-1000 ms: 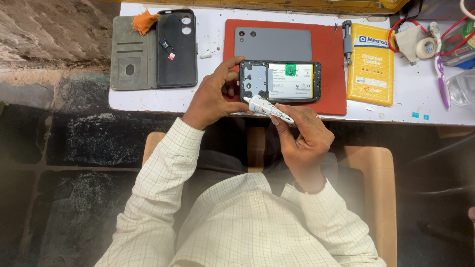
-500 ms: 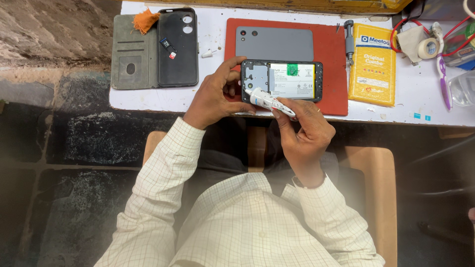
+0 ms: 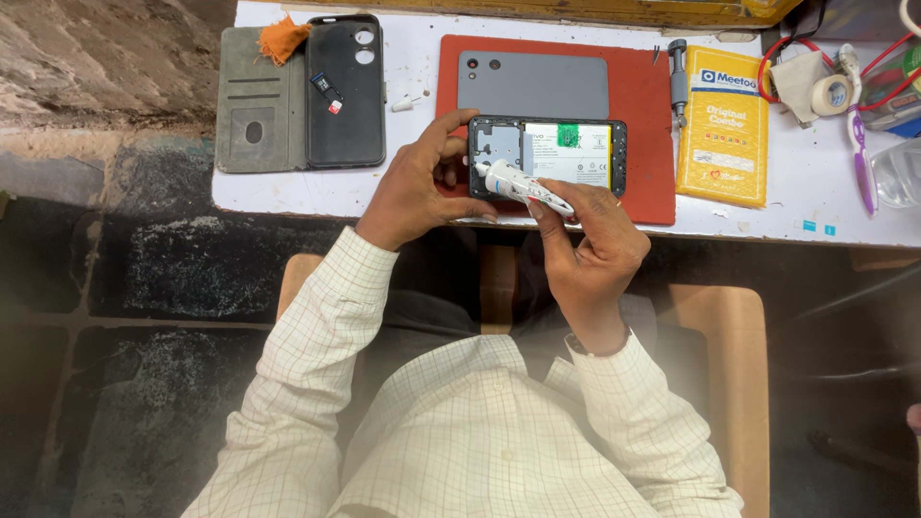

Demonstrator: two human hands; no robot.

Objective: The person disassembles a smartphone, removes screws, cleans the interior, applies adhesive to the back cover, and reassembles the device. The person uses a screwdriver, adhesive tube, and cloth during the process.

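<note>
While your left hand (image 3: 422,187) grips the opened smartphone (image 3: 549,156) by its camera end, fingers curled over the top edge and thumb under the near edge, your right hand (image 3: 590,245) pinches a small white adhesive tube (image 3: 523,184), nozzle aimed at the phone's near-left corner. The phone lies back-off on the red work mat (image 3: 645,115), battery and green-tagged board exposed, close to the table's near edge (image 3: 288,203).

What I judge could go wrong: a hard squeeze would flood glue past the frame onto the board or battery, and the tube's tail sits between your fingers where a slip could smear it. Your left thumb rests just beside the nozzle, so glue may catch it. Pressing down with the phone so near the edge could tip it toward your lap.

Room is tight behind: the grey back cover (image 3: 533,85) touches the phone's far side. A screwdriver (image 3: 678,67) and yellow packet (image 3: 723,123) lie to the right; a wallet case (image 3: 299,94) stands well apart on the left, with bare table between.
</note>
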